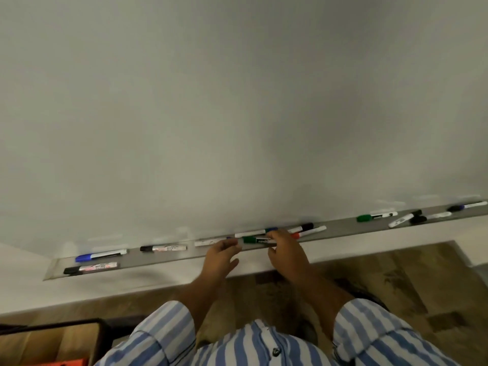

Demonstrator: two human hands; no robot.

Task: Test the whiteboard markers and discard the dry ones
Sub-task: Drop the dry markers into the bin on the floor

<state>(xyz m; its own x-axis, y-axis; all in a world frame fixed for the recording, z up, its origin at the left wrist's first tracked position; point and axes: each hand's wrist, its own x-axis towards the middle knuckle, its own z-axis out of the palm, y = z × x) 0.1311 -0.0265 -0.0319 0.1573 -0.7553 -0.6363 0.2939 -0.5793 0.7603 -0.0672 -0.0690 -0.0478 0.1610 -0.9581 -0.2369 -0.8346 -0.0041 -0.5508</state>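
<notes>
A blank whiteboard (237, 101) fills the view, with a long grey tray (184, 257) under it. Several markers lie along the tray: a blue-capped one (100, 255), black-capped ones (91, 268) (163, 248), and a white-barrelled one (207, 242). My right hand (284, 250) grips the barrel of a green-capped marker (249, 239) just above the tray's middle. My left hand (223, 252) sits beside it, fingertips close to the green cap, thumb apart, nothing held. A blue-capped marker (254, 233) and a red-tipped one (309, 232) lie behind my right hand.
More markers lie further right on the tray: a green-capped one (376, 216), black-capped ones (404, 220) and a blue one (467, 206). A dark-framed box (66, 339) stands at the bottom left on the floor. Patterned carpet (396, 281) lies below the board.
</notes>
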